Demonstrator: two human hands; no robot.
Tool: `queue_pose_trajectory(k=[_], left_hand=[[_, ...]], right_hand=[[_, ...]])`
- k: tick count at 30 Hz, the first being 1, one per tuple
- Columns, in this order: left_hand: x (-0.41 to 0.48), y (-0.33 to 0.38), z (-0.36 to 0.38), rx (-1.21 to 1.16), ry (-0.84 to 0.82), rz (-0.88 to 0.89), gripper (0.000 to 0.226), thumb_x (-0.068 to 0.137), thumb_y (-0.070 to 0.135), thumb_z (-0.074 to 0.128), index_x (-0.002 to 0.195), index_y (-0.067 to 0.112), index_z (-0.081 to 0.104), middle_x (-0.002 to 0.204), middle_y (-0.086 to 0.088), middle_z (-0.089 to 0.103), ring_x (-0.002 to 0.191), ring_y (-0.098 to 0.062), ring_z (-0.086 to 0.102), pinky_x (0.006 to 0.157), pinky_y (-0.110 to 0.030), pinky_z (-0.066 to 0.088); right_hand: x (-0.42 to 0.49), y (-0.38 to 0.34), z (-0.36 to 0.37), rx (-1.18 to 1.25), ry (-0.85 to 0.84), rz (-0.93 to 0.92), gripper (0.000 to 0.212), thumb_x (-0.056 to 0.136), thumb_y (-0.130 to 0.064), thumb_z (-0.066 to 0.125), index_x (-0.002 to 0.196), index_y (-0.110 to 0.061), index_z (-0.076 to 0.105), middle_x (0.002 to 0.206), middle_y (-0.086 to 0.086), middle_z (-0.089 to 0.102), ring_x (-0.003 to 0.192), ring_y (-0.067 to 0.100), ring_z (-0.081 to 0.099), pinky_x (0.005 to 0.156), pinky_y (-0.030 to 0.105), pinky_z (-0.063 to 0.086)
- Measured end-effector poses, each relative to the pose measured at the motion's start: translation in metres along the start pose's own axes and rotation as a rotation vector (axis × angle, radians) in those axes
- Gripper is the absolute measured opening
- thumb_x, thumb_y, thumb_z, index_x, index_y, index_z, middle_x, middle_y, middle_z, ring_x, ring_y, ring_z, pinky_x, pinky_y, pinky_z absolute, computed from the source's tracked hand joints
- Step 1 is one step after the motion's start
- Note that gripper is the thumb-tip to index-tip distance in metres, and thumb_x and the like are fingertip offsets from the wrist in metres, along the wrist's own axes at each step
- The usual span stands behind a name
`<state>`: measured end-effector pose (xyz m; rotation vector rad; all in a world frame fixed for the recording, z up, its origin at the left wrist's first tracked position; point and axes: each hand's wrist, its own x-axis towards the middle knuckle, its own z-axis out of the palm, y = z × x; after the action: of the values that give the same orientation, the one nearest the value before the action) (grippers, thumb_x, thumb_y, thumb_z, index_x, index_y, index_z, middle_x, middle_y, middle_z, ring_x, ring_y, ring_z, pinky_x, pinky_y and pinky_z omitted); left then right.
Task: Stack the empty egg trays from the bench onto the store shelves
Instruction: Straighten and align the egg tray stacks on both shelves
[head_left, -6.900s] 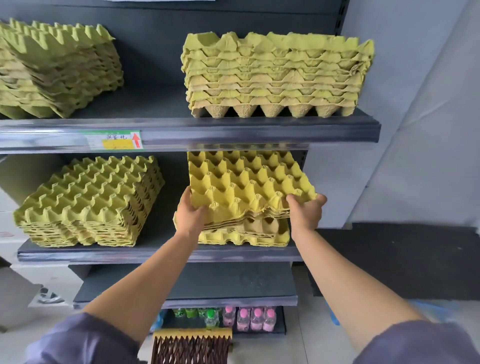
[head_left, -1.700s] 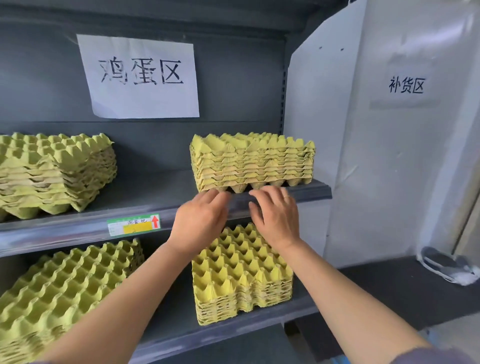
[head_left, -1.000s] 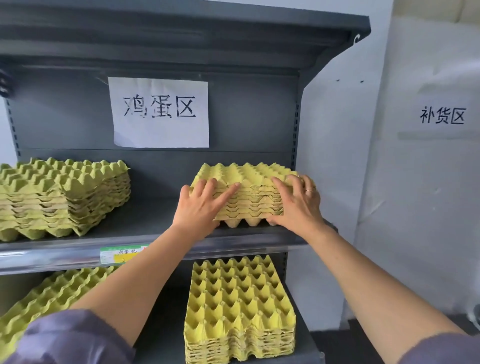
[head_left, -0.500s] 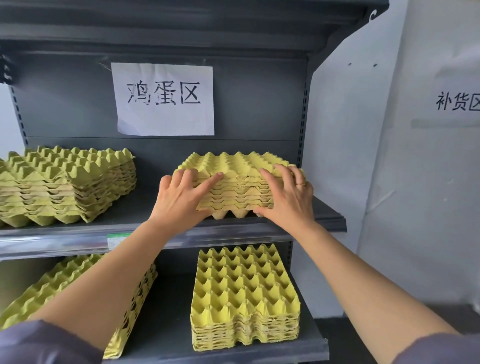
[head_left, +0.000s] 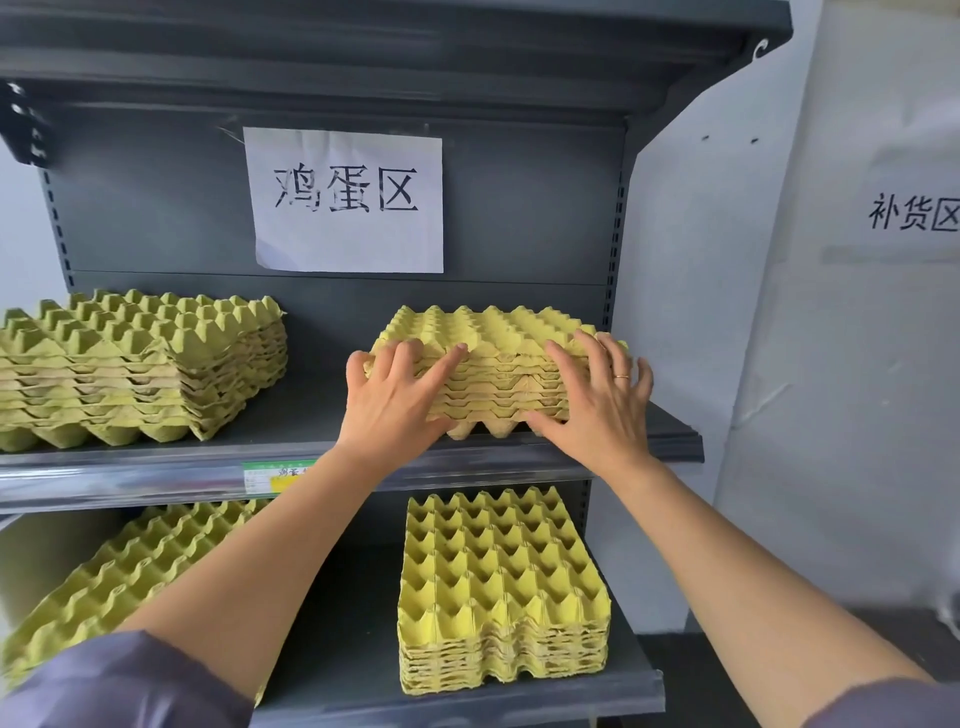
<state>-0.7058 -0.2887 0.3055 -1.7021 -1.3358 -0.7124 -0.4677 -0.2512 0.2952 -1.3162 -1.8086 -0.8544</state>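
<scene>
Bracing upper-right stack (head_left: 493, 332) — second stack (head_left: 140, 364) well left.

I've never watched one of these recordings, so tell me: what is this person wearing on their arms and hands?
The left hand and right hand are ungloved. A thin gold ring sits on a right-hand finger. Greyish-purple sleeves cover only the upper arms: left sleeve, right sleeve. No watch or bracelet shows.

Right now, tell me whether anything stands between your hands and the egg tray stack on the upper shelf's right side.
Nothing visible does. The left hand and right hand both press flat on the front of the egg tray stack, which sits on the upper shelf.
</scene>
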Motion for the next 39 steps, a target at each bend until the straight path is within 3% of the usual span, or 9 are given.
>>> queue_pose_trajectory(k=[4,8,11,15,19,23,28,33,39], left_hand=[[0.001,0.001,-0.003,0.004,0.018,0.05,0.087,0.056,0.05,0.083,0.131,0.028,0.043,0.12,-0.017,0.056,0.112,-0.035,0.054,0.097,-0.057,0.035],[0.002,-0.004,-0.006,-0.004,0.009,0.09,0.082,0.059,0.041,0.083,0.129,0.027,0.042,0.119,-0.014,0.057,0.104,-0.032,0.058,0.095,-0.052,0.039],[-0.004,-0.012,-0.008,-0.022,0.037,0.101,0.071,0.064,0.033,0.08,0.127,0.025,0.05,0.119,-0.013,0.058,0.106,-0.032,0.058,0.093,-0.049,0.041],[-0.019,-0.022,-0.011,-0.042,0.122,0.11,0.053,0.067,0.026,0.077,0.117,0.021,0.06,0.117,-0.01,0.059,0.106,-0.03,0.054,0.089,-0.043,0.033],[-0.041,-0.035,-0.012,-0.053,0.147,0.126,0.034,0.07,0.018,0.072,0.104,0.018,0.066,0.106,-0.005,0.063,0.098,-0.03,0.059,0.082,-0.04,0.033],[-0.07,-0.049,-0.027,-0.122,0.034,0.105,0.026,0.073,0.016,0.072,0.099,0.017,0.068,0.096,-0.003,0.066,0.088,-0.027,0.063,0.076,-0.038,0.042],[-0.107,-0.073,-0.059,-0.146,-0.1,0.037,0.027,0.07,0.015,0.079,0.095,0.017,0.069,0.082,0.0,0.068,0.072,-0.024,0.064,0.065,-0.035,0.048],[-0.139,-0.103,-0.086,-0.091,-0.222,-0.103,0.032,0.072,0.017,0.077,0.102,0.017,0.067,0.093,-0.002,0.069,0.086,-0.029,0.065,0.074,-0.04,0.049],[-0.154,-0.136,-0.107,-0.08,-0.241,-0.184,0.033,0.083,0.021,0.065,0.116,0.018,0.061,0.107,-0.004,0.064,0.101,-0.03,0.059,0.085,-0.043,0.042]], right_hand=[[0.003,-0.022,-0.004,-0.028,0.027,-0.085,0.078,0.074,-0.063,0.063,0.14,-0.028,0.041,0.147,0.011,0.04,0.136,0.033,0.035,0.105,0.068,0.021],[0.005,-0.044,-0.003,-0.027,0.058,-0.122,0.076,0.072,-0.053,0.072,0.138,-0.025,0.045,0.142,0.014,0.045,0.13,0.032,0.044,0.106,0.067,0.022],[0.001,-0.054,0.0,-0.006,0.103,-0.078,0.073,0.071,-0.045,0.076,0.135,-0.023,0.046,0.141,0.014,0.044,0.131,0.033,0.041,0.106,0.064,0.023],[-0.01,-0.071,0.003,0.025,0.152,-0.164,0.066,0.073,-0.036,0.075,0.13,-0.022,0.046,0.137,0.011,0.042,0.127,0.029,0.035,0.102,0.058,0.035],[-0.026,-0.092,0.005,0.081,0.138,-0.199,0.044,0.078,-0.031,0.068,0.119,-0.019,0.057,0.126,0.01,0.055,0.115,0.027,0.042,0.089,0.048,0.045],[-0.042,-0.114,-0.005,0.131,0.064,-0.242,0.035,0.085,-0.035,0.049,0.113,-0.019,0.063,0.116,0.004,0.06,0.104,0.024,0.051,0.081,0.041,0.045],[-0.054,-0.152,-0.02,0.254,-0.051,-0.26,0.033,0.084,-0.036,0.045,0.104,-0.019,0.066,0.103,0.0,0.062,0.094,0.025,0.058,0.072,0.04,0.049],[-0.057,-0.198,-0.03,0.337,-0.165,-0.246,0.032,0.083,-0.032,0.063,0.112,-0.017,0.062,0.108,0.004,0.06,0.097,0.027,0.056,0.073,0.041,0.048],[-0.045,-0.259,-0.045,0.375,-0.193,-0.268,0.042,0.085,-0.034,0.063,0.123,-0.017,0.055,0.117,0.007,0.056,0.103,0.029,0.053,0.077,0.042,0.048]])
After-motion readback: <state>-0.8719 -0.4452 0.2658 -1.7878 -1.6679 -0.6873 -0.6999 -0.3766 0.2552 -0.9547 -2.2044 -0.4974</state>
